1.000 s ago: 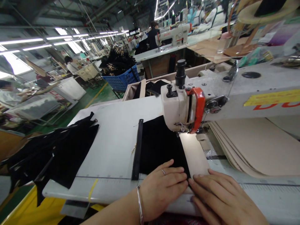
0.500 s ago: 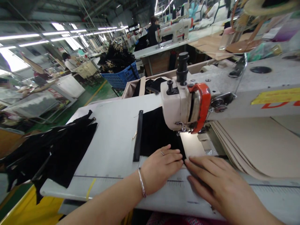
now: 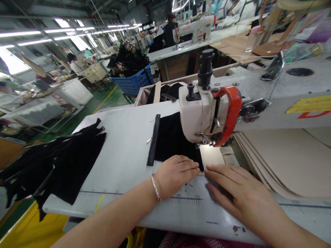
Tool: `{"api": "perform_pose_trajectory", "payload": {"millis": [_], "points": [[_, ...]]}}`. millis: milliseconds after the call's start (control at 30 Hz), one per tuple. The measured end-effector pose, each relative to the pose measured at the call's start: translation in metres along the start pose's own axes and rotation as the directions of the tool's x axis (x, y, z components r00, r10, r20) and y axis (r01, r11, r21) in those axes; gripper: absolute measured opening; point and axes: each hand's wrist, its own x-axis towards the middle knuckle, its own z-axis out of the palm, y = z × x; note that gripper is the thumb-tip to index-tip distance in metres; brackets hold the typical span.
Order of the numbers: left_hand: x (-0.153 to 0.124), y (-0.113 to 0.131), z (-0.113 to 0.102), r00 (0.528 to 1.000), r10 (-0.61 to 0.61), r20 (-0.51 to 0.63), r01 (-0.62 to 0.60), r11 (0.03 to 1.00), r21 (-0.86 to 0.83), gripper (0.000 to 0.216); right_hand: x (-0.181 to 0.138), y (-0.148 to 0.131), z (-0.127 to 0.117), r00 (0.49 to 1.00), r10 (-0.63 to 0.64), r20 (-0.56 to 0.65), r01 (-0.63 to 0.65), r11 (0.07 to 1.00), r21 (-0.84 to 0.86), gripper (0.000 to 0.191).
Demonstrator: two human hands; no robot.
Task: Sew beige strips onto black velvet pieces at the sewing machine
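Note:
A black fabric piece (image 3: 172, 137) lies on the white sewing table, its right part under the head of the sewing machine (image 3: 198, 117). Along its left edge runs a dark zipper strip (image 3: 154, 141) with a gold-coloured pull (image 3: 149, 139). My left hand (image 3: 178, 174) rests flat on the fabric's near edge, fingers pointing right. A beige panel (image 3: 210, 155) shows beneath the fabric, lit by the machine lamp. My right hand (image 3: 238, 193) lies with fingers extended at the near edge of this panel, its fingertips close to the fabric's corner. The needle area is partly hidden.
Black pieces with zippers (image 3: 62, 165) hang over the table's left end. Stacked beige panels (image 3: 289, 162) lie under the machine arm at right. Beyond the table stand a bin of black pieces (image 3: 165, 91) and a full blue crate (image 3: 133, 84). Other people work farther back.
The black fabric and its zipper strip have slid a little away from me, under the machine head. Both my hands have moved forward with it, still lying flat.

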Motion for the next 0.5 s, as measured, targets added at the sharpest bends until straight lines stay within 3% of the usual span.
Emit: {"api": "perform_pose_trajectory", "payload": {"millis": [500], "points": [[0.020, -0.024, 0.003, 0.996, -0.077, 0.039, 0.074, 0.995, 0.063, 0.026, 0.021, 0.010, 0.006, 0.994, 0.032, 0.107, -0.022, 0.995, -0.096, 0.039]]}}
